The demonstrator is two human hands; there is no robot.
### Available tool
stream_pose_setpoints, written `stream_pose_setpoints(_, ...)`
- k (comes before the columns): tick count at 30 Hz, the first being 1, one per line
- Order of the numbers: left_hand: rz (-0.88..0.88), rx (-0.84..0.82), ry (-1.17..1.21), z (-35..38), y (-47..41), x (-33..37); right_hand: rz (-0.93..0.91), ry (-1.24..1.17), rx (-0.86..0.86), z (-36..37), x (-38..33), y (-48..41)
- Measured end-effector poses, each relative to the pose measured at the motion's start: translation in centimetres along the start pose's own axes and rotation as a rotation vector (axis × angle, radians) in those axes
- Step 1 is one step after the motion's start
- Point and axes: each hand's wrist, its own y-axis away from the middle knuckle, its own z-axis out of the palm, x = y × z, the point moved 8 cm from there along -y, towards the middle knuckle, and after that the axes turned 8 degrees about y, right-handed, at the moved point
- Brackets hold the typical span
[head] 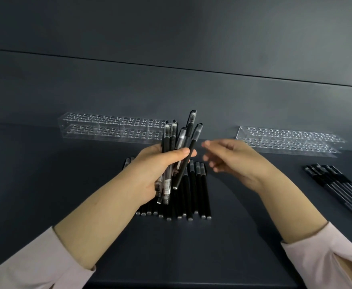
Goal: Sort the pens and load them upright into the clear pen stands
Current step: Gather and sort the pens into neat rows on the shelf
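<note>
1. Pale pink left sleeve [25, 265] and right sleeve [327, 261] sit lowest in view, pushed up the forearms; both bare wrists reach forward over the dark table [45, 174].
2. Left hand [154, 170] grips a bundle of pens [181, 142]; the thumb [179, 153] presses across the front of the barrels and the fingers curl round behind them; the caps stand up above the thumb, fanned a little and leaning right; the barrel ends poke out below the palm.
3. Right hand [233, 161] hovers just beside the bundle and holds nothing; its fingers [210, 143] are loosely spread, slightly bent and blurred; their tips point toward the pen caps but stay apart from them.
4. Beneath the hands a row of black pens [193, 192] lies flat on the table, side by side, ends toward the camera; the left hand hides part of it.
5. At the right edge a second group of black pens [341, 188] lies flat and slanted, well apart from the row.
6. Two clear stands rest at the back of the table; the left stand [116, 128] is behind the bundle; the right stand [289, 140] is beyond the right hand.
</note>
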Motion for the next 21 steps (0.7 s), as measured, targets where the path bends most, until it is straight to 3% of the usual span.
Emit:
stream_pose_setpoints(7, 0.016, -0.048, 0.024, 1.3, 0.0, -0.4, -0.055, -0.455, -0.135, 1.6, -1.6, 0.5)
stream_pose_setpoints(11, 0.013, -0.020, 0.138, 0.7, -0.6, -0.6, -0.002, -0.549, 0.015, -0.8, -1.1, 0.0)
stream_pose_setpoints(14, 0.010, -0.034, 0.207, 0.5, -0.7, -0.4, 0.085, -0.267, 0.104, -2.8, 0.3, -0.2)
stream_pose_setpoints(17, 0.015, -0.018, 0.250, 0.3, -0.8, -0.3, 0.169, 0.037, 0.056, -2.4, 2.1, -0.3)
stream_pose_setpoints(21, 0.034, -0.039, 0.276, 0.5, -0.4, 0.0, 0.187, 0.162, 0.000, -1.1, 3.0, -0.5)
